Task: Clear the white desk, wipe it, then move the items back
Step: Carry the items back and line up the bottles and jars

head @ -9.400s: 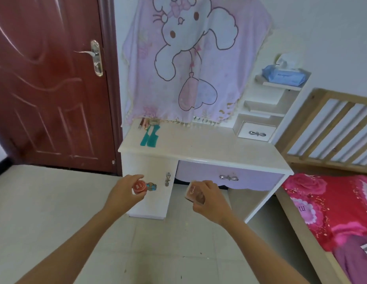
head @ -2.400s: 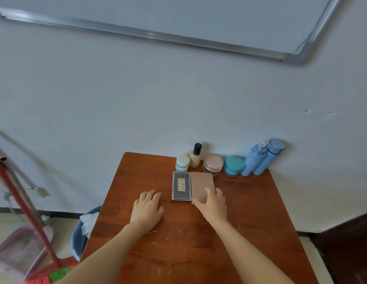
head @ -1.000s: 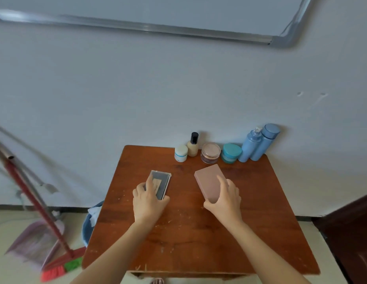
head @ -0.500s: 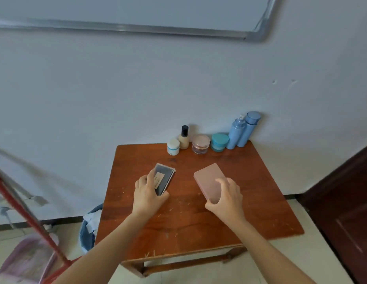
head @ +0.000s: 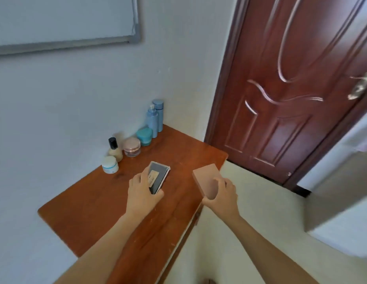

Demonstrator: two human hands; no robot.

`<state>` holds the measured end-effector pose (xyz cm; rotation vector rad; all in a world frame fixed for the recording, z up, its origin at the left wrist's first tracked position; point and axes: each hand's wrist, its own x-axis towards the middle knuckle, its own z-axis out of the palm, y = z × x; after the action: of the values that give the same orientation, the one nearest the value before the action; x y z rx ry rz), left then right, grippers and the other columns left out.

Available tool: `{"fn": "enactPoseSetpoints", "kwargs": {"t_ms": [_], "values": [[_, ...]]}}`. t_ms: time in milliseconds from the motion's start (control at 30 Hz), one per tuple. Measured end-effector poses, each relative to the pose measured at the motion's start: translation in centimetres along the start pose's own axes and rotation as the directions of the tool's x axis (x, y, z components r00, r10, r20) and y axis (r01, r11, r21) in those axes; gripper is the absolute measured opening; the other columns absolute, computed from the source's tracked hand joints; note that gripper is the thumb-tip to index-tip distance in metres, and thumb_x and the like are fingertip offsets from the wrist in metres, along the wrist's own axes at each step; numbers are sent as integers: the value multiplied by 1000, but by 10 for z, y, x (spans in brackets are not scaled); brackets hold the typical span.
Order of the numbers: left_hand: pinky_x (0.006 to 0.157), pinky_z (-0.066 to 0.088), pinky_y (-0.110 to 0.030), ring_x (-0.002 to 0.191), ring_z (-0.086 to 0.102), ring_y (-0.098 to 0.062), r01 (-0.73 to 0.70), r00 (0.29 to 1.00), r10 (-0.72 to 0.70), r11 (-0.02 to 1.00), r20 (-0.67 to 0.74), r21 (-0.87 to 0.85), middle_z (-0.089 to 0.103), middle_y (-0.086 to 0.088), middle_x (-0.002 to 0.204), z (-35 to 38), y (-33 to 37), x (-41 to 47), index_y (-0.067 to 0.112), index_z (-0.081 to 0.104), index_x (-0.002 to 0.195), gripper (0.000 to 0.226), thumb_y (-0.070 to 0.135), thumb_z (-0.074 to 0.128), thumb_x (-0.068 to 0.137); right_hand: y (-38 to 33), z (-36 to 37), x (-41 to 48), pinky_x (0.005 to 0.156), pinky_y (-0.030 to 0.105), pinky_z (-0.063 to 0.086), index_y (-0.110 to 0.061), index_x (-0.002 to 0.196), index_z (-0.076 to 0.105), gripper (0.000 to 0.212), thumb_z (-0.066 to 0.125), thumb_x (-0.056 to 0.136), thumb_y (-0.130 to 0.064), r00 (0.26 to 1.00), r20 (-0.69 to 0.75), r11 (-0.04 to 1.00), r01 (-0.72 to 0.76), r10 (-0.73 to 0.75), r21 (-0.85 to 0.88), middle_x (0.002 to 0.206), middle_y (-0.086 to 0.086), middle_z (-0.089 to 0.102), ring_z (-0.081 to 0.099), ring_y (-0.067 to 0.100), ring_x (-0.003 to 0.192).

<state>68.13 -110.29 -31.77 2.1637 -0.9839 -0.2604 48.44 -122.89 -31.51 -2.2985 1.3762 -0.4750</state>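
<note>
My left hand (head: 142,193) grips a flat dark case (head: 158,177) with a pale label, held just above the brown wooden table (head: 92,210). My right hand (head: 221,194) holds a flat pink case (head: 206,182) over the table's right edge. Along the wall on the table stand a small white jar (head: 110,164), a beige bottle with a black cap (head: 115,150), a pink jar (head: 131,147), a teal jar (head: 144,136) and two blue bottles (head: 155,117). The white desk shows only as a pale corner (head: 340,203) at the right.
A dark red door (head: 291,89) with a metal handle (head: 360,87) stands to the right of the table. A whiteboard (head: 61,19) hangs on the wall above. Pale floor tiles (head: 250,191) lie between the table and the door.
Both cases have been lifted off the table, one in each hand. My view has swung right, bringing the door and the white desk's corner into sight.
</note>
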Motion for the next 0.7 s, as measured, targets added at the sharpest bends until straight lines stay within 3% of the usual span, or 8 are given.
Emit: {"fn": "enactPoseSetpoints", "kwargs": {"t_ms": [167, 367, 500, 700], "values": [[102, 34, -37, 124, 32, -22, -143, 968, 155, 987, 200, -72, 39, -7, 137, 24, 42, -33, 22, 23, 141, 77, 32, 66, 78, 45, -47, -77, 96, 38, 38, -19, 124, 38, 69, 69, 66, -38, 970, -114, 972, -223, 213, -80, 133, 6, 36, 35, 26, 118], [97, 35, -31, 117, 37, -21, -348, 853, 389, 921, 349, -177, 43, -7, 130, 62, 107, -84, 19, 26, 140, 76, 26, 67, 76, 92, -106, -164, 95, 37, 35, -15, 125, 37, 72, 71, 64, -32, 859, -275, 885, -462, 431, -58, 130, 8, 37, 37, 29, 113], [90, 38, -28, 113, 41, -20, -431, 777, 497, 867, 386, -250, 48, -6, 125, 82, 139, -120, 21, 31, 138, 76, 24, 68, 73, 113, -130, -217, 94, 34, 31, -15, 128, 35, 74, 70, 65, -31, 802, -327, 835, -546, 499, -64, 129, 8, 37, 35, 28, 114], [94, 37, -32, 114, 39, -23, -498, 678, 571, 820, 462, -283, 47, -7, 127, 112, 180, -190, 19, 28, 140, 80, 25, 69, 71, 142, -166, -297, 95, 35, 31, -14, 127, 36, 69, 69, 67, -28, 731, -393, 792, -611, 559, -10, 129, 8, 36, 33, 28, 115]]}}
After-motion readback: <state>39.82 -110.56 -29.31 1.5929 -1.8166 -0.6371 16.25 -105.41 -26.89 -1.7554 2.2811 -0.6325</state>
